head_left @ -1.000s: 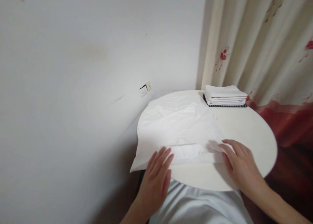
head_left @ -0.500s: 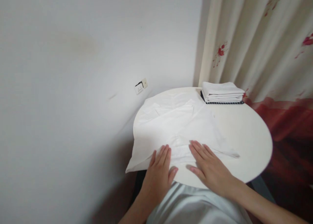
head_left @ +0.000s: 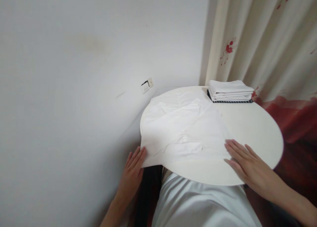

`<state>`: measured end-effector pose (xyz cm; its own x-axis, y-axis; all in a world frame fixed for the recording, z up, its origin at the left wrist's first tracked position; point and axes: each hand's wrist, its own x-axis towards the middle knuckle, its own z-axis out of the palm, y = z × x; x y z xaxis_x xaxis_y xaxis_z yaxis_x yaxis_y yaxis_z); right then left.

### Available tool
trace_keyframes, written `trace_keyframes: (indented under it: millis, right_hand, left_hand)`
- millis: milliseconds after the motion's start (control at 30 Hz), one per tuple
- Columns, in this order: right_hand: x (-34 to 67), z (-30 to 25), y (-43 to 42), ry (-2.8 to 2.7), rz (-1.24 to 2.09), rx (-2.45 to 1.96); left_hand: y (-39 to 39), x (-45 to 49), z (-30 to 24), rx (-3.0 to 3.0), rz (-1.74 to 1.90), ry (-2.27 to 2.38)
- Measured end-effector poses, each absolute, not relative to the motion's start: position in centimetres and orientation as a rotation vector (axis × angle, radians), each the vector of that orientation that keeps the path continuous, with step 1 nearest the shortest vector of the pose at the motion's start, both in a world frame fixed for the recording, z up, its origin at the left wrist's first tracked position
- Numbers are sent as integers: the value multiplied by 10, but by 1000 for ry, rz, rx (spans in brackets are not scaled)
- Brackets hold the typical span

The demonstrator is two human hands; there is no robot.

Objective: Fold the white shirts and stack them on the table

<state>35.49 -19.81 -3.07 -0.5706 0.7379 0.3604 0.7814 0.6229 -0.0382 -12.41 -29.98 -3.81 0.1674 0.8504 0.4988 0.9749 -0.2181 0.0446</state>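
A white garment [head_left: 188,128] with a collar-like shape near its far end lies spread over the left part of the round white table [head_left: 257,138]. Its near left corner reaches past the table edge. My left hand [head_left: 132,171] rests its outstretched fingertips on that corner; the thumb is mostly hidden. Over at the garment's near right edge, my right hand [head_left: 247,164] lies low with fingers extended and thumb apart, holding nothing. Between the hands, the near hem shows a folded strip and some creases.
A stack of folded white cloths [head_left: 231,90] sits on a dark, beaded-edged mat [head_left: 232,101] at the table's back. A white wall with a loose socket plate [head_left: 145,87] stands left. Behind on the right hangs a floral curtain [head_left: 242,39].
My hands have moved apart: the left to the garment's near left corner, the right out to its right edge. The near hem shows flatter on the right. The view has shifted slightly.
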Motion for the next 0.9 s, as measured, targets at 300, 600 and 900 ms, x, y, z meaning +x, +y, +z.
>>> trace_keyframes:
  millis: [300, 600, 900]
  right_hand:
    - [393, -57, -175, -2151, 112, -1292]
    - [392, -51, -162, -1978, 255, -1293]
    - [383, -43, -161, -1921, 275, -1344]
  left_hand:
    - [-311, -134, -46, -2146, -1144, -1911]
    - [-309, -113, -41, -1902, -1624, -2328]
    - [-305, -117, -32, -1642, -1938, -2633]
